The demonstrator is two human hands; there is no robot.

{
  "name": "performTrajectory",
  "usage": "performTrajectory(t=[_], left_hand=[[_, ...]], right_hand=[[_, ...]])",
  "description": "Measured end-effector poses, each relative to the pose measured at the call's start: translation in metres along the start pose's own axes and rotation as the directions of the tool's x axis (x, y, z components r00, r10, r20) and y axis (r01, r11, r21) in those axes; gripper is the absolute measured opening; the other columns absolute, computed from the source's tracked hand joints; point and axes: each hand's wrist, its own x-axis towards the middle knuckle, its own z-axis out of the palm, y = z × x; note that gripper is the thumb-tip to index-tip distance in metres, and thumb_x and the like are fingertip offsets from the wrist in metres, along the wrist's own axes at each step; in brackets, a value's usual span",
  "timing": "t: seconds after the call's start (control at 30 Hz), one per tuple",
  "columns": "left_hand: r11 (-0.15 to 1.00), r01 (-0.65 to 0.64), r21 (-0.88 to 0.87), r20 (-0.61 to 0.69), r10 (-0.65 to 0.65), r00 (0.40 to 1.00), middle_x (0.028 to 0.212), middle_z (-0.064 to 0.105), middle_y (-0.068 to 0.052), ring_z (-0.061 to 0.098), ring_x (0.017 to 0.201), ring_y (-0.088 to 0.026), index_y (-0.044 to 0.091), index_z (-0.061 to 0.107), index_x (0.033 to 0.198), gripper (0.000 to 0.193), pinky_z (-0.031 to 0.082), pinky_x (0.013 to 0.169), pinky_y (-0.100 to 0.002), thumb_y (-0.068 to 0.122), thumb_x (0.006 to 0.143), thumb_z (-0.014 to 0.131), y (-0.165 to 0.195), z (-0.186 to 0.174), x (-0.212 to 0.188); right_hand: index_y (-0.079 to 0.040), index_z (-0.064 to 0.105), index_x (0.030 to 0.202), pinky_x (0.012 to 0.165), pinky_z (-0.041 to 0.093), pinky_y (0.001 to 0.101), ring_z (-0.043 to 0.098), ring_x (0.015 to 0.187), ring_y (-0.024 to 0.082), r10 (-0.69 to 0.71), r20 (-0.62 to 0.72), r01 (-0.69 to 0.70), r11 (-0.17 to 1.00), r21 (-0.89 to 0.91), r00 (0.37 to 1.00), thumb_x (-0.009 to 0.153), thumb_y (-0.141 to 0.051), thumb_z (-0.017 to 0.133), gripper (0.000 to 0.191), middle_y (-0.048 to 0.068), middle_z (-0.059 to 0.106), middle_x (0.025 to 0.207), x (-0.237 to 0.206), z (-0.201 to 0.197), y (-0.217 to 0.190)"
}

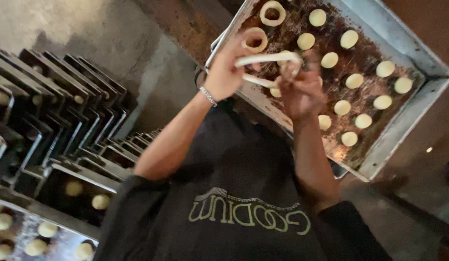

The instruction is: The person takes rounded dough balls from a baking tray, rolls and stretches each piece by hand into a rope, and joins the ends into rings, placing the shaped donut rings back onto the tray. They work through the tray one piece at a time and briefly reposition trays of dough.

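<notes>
I am shaping a dough strip [268,59] over the baking tray [403,125]: my left hand [229,72] pinches one end, my right hand [301,89] is closed on the other. Next, I judge, the ends need joining into a ring beside the finished dough rings [272,12].

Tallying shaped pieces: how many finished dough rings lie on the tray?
2. One ring lies at the tray's top corner, the other ring just below it, by the left hand. Both hands and their dough strip might hide more.
</notes>
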Motion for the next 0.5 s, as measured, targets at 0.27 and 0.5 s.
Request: performTrajectory(t=[0.27,0.5], left_hand=[[0.778,0.061,0.625,-0.078,-0.016,0.997,0.106,0.061,-0.016,0.065,0.096,-0.032,0.009,0.077,0.106,0.026,0.057,0.08,-0.039,-0.005,0.086,0.067,-0.02,-0.013,0.0],[0.35,0.097,0.932,0.022,-0.321,0.947,0.13,0.051,-0.024,0.061,0.108,-0.039,-0.006,0.07,0.108,0.02,0.058,0.076,-0.044,0.006,0.093,0.063,-0.055,-0.001,0.014]], right_hand=[[-0.006,0.072,0.11,0.075,0.053,0.033,0.067,0.09,0.025,-0.111,-0.173,-0.151,0.186,-0.971,0.979,0.089,0.003,0.074,0.022,0.011,0.068,0.102,0.02,-0.011,0.056],[-0.005,0.071,0.126,0.085,0.053,0.047,0.061,0.105,0.044,-0.18,0.068,0.02,-0.255,-0.967,0.981,0.08,-0.003,0.077,0.046,0.026,0.059,0.118,0.046,0.012,0.093]])
